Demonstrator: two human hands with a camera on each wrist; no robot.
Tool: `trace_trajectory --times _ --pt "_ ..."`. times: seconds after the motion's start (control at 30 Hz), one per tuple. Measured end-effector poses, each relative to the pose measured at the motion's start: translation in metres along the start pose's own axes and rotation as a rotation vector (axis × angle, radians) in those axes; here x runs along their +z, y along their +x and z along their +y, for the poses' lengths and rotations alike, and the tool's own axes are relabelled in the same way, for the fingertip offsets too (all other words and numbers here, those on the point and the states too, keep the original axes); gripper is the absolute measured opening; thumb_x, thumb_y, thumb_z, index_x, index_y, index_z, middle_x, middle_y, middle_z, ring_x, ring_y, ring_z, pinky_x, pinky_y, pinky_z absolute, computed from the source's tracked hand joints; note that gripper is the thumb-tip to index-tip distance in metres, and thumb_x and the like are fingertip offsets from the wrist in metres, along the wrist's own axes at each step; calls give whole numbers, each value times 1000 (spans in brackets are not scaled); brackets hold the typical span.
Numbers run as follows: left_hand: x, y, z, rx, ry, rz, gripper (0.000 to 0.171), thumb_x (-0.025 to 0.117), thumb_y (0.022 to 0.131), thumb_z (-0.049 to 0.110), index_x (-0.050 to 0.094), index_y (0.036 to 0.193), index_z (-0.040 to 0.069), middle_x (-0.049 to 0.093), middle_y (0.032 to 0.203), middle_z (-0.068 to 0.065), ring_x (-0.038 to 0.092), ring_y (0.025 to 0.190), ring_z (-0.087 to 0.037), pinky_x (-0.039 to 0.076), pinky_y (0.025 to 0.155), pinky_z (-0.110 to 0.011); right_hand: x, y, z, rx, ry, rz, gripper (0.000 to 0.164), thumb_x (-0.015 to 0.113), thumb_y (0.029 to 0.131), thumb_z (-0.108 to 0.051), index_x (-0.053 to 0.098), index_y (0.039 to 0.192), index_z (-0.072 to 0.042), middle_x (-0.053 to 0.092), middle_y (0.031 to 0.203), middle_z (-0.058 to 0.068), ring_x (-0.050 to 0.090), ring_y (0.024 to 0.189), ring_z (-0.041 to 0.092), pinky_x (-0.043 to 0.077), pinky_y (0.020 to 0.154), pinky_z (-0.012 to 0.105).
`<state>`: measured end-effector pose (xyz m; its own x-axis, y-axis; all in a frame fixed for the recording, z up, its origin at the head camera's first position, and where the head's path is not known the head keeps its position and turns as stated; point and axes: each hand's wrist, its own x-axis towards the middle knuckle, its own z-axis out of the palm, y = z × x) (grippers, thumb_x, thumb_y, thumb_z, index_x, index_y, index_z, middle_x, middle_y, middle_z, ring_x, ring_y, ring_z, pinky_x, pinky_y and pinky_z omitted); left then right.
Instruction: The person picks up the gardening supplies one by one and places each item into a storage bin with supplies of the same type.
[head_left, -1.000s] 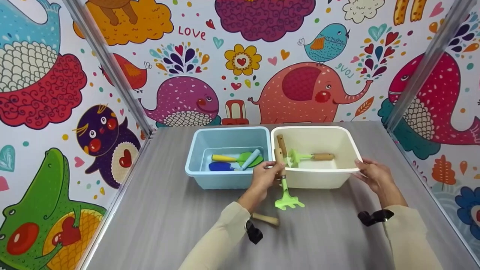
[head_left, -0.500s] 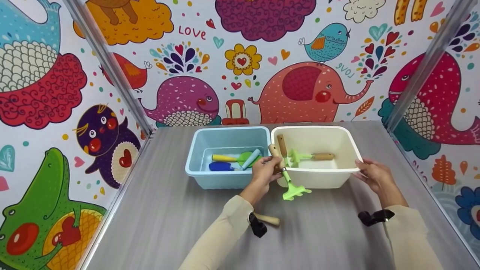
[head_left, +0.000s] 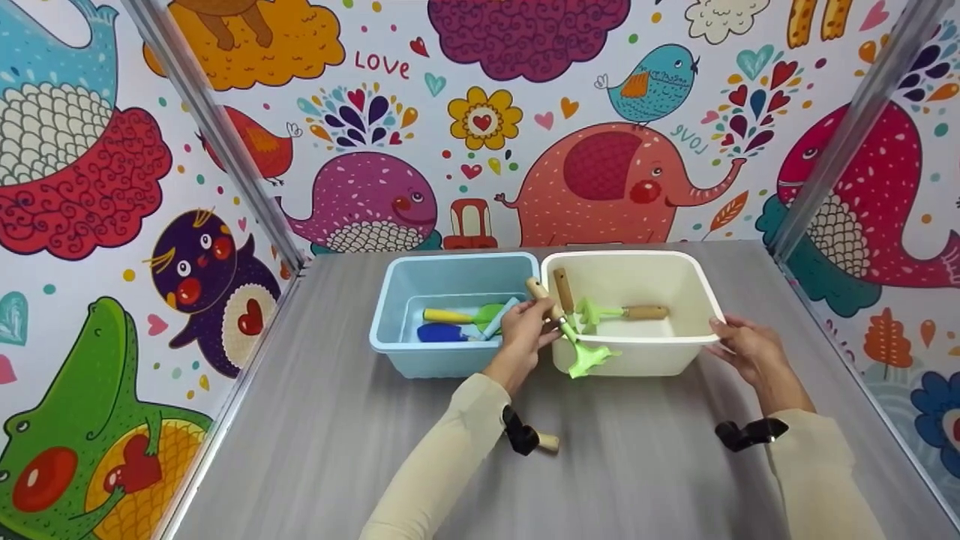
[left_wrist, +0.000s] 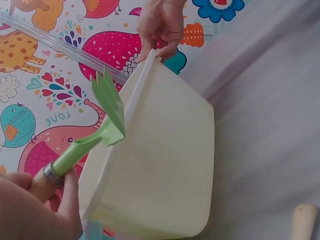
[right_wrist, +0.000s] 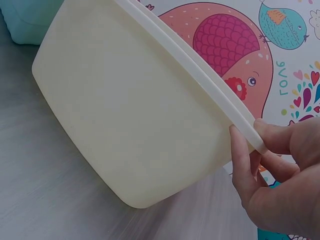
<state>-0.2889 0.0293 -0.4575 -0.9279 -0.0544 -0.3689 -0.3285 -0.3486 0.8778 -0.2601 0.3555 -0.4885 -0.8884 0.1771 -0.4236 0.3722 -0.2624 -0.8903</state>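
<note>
My left hand [head_left: 523, 330] grips the wooden handle of a small green hand rake [head_left: 590, 358], whose tined head overlaps the front wall of the cream bin [head_left: 637, 358]. In the left wrist view the rake [left_wrist: 111, 107] tilts upward, tines beside the bin's rim. My right hand [head_left: 750, 349] pinches the rim of the cream bin at its front right corner, thumb on top and fingers below, as the right wrist view also shows. Inside that bin lie another green rake with a wooden handle [head_left: 646, 312] and a tool with an upright wooden handle [head_left: 564, 289].
A blue bin [head_left: 450, 362] stands against the cream one on the left. It holds a yellow-handled green shovel [head_left: 448, 316], a dark blue scoop [head_left: 441, 332] and a light blue handle [head_left: 498, 318]. A wooden handle [head_left: 549, 442] lies on the table [head_left: 315, 450], partly behind my left wrist.
My left hand has raised the rake slightly and tilted it, its handle end swinging left and its head rising against the bin. The right hand has stayed at the rim.
</note>
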Motion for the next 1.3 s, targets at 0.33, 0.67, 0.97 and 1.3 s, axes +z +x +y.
trace_trajectory --times 0.33,0.67,0.97,1.3 --pt "10 7 4 -36 -85 86 40 67 93 14 56 127 -3 67 122 -23 71 102 -30 61 89 -41 0 -1 1 9 -33 3 53 70 94 -19 47 139 -4 64 84 -10 64 77 4 61 75 21" --pt "13 14 0 20 -171 139 39 66 93 12 51 127 -2 61 126 -27 68 107 -34 59 93 -45 -1 0 0 13 -22 -4 36 70 94 -19 54 124 -9 65 85 -10 65 78 4 61 75 22" --pt "19 16 -1 21 -299 215 42 60 97 15 45 134 0 58 131 -28 65 111 -36 57 96 -48 0 -3 -1 22 29 8 37 71 92 -14 53 124 -10 65 81 -10 65 79 5 61 73 22" --pt "27 16 -1 4 -257 256 40 60 94 20 48 127 2 64 118 -24 70 101 -31 59 92 -45 1 -4 -2 23 25 9 23 72 92 -15 56 109 -14 65 82 -9 65 78 5 61 75 22"
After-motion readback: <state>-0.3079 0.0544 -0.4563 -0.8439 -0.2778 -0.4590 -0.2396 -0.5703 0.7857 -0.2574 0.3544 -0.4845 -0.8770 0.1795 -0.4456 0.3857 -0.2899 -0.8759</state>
